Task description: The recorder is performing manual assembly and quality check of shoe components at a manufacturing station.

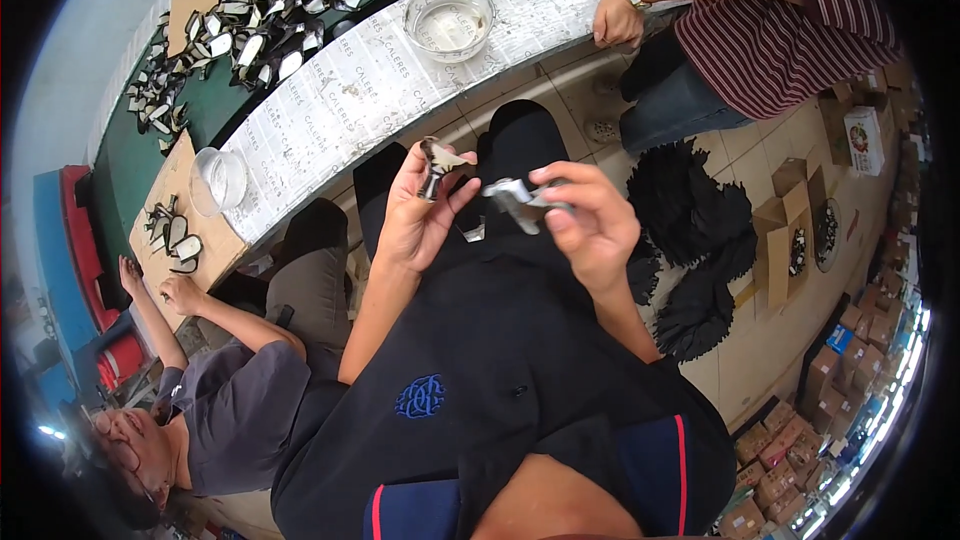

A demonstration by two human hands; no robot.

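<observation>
Over my lap, my left hand is closed with its fingertips on a small dark, shiny curved piece with a pale inside, like a shoe part. Close by, at the right, my right hand pinches a thin, glossy grey-black piece between thumb and fingers; motion blurs its outline. The two pieces are near each other but appear apart. Another small pale piece shows below them, by my lap. Whether it is joined to a held piece, I cannot tell.
A paper-covered bench crosses in front, with a clear round bowl on it. Behind lies a heap of similar pieces. Co-workers sit left and stand right. Black bundles and open cartons lie on the floor.
</observation>
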